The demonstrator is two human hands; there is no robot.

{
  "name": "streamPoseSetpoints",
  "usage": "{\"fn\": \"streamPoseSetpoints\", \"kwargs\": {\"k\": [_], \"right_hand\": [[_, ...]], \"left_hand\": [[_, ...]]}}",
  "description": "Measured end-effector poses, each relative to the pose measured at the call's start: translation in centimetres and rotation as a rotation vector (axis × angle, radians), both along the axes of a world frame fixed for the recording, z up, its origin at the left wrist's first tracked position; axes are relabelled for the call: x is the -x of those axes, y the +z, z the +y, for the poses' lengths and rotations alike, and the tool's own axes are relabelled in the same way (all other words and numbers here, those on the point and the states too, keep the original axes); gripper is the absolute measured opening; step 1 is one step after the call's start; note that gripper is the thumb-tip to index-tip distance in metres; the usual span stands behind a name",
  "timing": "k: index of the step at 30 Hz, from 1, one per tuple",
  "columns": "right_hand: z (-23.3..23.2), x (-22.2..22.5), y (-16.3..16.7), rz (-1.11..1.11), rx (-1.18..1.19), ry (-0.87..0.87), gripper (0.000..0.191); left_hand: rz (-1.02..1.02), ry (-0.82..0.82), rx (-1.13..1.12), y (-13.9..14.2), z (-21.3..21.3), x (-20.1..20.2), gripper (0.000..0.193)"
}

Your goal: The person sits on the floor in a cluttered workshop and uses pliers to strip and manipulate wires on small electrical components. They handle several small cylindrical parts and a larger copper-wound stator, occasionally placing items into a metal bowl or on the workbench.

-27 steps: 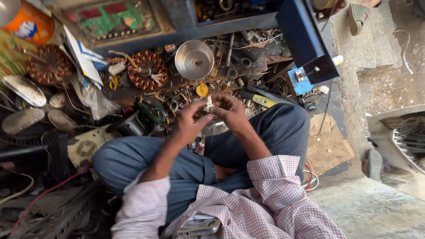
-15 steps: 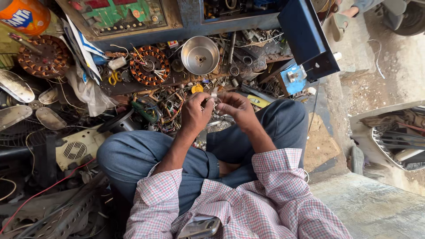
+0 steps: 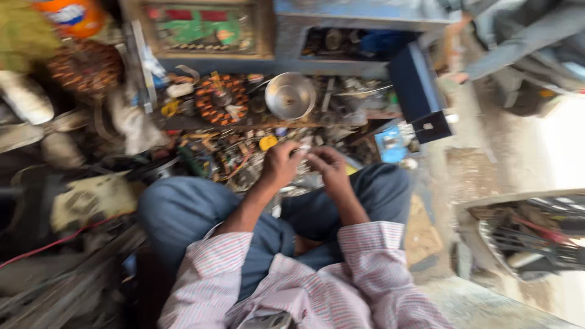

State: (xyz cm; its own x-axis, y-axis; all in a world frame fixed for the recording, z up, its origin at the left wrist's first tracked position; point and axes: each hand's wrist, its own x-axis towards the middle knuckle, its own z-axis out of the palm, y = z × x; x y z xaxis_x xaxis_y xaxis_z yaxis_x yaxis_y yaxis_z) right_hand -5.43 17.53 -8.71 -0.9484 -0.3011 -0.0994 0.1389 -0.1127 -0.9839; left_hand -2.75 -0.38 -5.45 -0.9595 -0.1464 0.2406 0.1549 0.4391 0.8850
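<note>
Cluttered repair-shop floor spreads around a person sitting cross-legged in blue trousers and a striped shirt. Nearest, both hands meet over the lap: the left hand [image 3: 281, 163] and right hand [image 3: 326, 167] each pinch a small pale part [image 3: 303, 150] between fingertips, closed on it; blur hides what it is. Compared with moments ago, the hands sit closer together and slightly lower in view, the work continuing. Beyond lie a yellow cap [image 3: 267, 142], a copper-wound stator [image 3: 220, 106] and a steel bowl [image 3: 290, 95].
</note>
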Motion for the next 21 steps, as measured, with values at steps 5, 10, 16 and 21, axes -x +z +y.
{"fn": "streamPoseSetpoints", "kwargs": {"k": [5,10,16,21], "right_hand": [[-0.4,-0.5,-0.1,0.053,-0.003,0.002,0.015],[0.1,0.0,1.5,0.059,0.028,0.019,0.013],[0.5,-0.3,3.1,-0.028,0.034,0.028,0.023],[0.4,-0.5,0.1,0.004,-0.010,-0.045,0.021]], "left_hand": [[0.082,-0.021,0.137,0.9,-0.1,-1.1,0.015],[-0.084,0.158,0.013,2.5,0.4,-0.1,0.014],[0.137,0.080,0.022,2.6,0.3,-0.1,0.013],[0.081,-0.062,0.072,1.0,0.8,-1.3,0.023]]}}
